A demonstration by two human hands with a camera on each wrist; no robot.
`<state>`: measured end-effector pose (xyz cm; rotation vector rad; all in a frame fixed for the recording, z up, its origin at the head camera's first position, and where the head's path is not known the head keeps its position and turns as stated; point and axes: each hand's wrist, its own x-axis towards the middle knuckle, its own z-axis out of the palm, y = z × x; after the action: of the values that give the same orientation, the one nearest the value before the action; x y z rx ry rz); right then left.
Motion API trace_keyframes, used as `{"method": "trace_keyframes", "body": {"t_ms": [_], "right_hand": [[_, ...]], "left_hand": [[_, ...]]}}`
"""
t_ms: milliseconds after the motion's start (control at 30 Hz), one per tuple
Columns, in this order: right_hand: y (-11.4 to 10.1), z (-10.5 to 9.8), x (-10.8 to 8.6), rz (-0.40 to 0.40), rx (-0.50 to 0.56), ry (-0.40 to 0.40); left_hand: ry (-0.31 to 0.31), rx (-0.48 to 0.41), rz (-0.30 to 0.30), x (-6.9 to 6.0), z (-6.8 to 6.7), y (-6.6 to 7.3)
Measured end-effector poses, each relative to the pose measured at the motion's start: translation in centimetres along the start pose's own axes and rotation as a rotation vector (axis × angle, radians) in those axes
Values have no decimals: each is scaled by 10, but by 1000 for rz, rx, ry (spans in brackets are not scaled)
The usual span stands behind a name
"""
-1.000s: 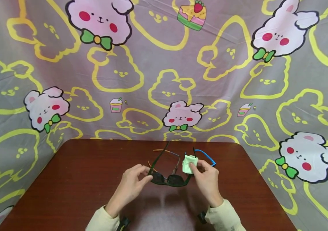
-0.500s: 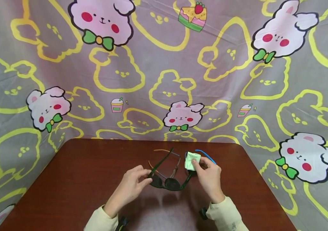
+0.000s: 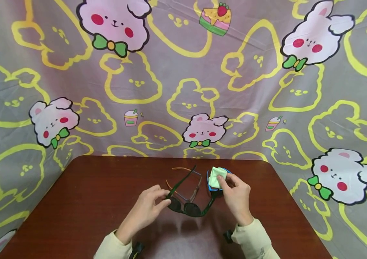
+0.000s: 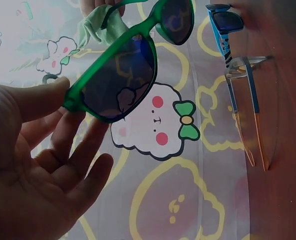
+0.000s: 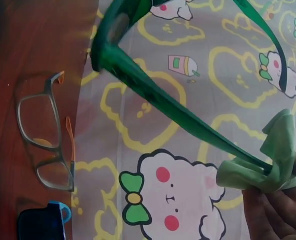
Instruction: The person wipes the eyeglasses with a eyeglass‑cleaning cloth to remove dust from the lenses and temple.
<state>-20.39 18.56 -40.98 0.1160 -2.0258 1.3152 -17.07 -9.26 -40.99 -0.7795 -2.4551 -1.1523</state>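
My left hand [image 3: 147,205] pinches the hinge corner of a pair of green sunglasses [image 4: 119,75] with dark lenses, thumb on one side and fingers on the other. The sunglasses hang above the table, both temples unfolded. In my right hand [image 3: 236,196] is a pale green cloth [image 5: 277,160], pinched between thumb and fingers. The cloth is folded round the end of the temple [image 5: 177,107] on the right side, hiding its tip in the right wrist view.
On the brown table [image 3: 89,201] behind the sunglasses lie clear-framed glasses [image 5: 40,120] with orange temple ends. Right of them are blue-framed sunglasses [image 4: 226,22], partly covered by the cloth in the head view. A patterned curtain [image 3: 157,118] hangs behind the table.
My right hand with the cloth has moved right and slightly away, along the temple to its end. The sunglasses have tilted slightly; the left hand stays in nearly the same place.
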Motion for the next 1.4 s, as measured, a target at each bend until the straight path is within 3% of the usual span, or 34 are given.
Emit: {"method": "trace_keyframes", "body": {"t_ms": [400,600,800,933,1067,1233,1400], "right_hand": [[-4,-5,0,-91,-12,11],[-25,-7,-2,-257,-32,31],[-56,-6,-6,-508,62,13],[-43,4,-6,-645,83,-6],[-32,12,-9,-732,50,-37],[-39,19,-13,-850,-11,-76],[-44,23,-21,-919,-110,-149]], "left_hand": [[62,102,-13,2,-5,5],[109,156,-6,5,-11,10],[115,174,13,8,-14,13],[124,180,48,10,-15,13],[120,179,59,12,-15,15],[115,181,89,16,-12,19],[80,170,85,20,-8,24]]}}
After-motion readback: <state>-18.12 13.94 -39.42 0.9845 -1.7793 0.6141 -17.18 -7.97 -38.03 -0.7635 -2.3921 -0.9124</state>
